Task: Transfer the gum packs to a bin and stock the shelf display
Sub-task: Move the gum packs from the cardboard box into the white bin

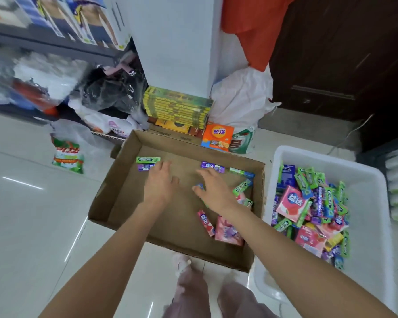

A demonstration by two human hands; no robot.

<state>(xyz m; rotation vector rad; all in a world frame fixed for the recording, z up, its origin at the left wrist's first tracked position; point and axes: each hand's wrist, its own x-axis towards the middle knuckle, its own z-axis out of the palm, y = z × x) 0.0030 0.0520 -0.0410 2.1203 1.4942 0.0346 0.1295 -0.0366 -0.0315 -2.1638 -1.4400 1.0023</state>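
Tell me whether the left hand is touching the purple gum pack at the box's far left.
Cannot tell. In the head view the left hand has its fingertips at the edge of the purple gum pack, but blur hides any contact or gap.

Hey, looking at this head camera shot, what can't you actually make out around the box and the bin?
- Head view: pack under the right hand; the palm hides most of it.
- White bin: near corner hidden by the right forearm.
- Shelf goods: blurred.
- Left hand fingertips: touching the purple pack or not, unclear.
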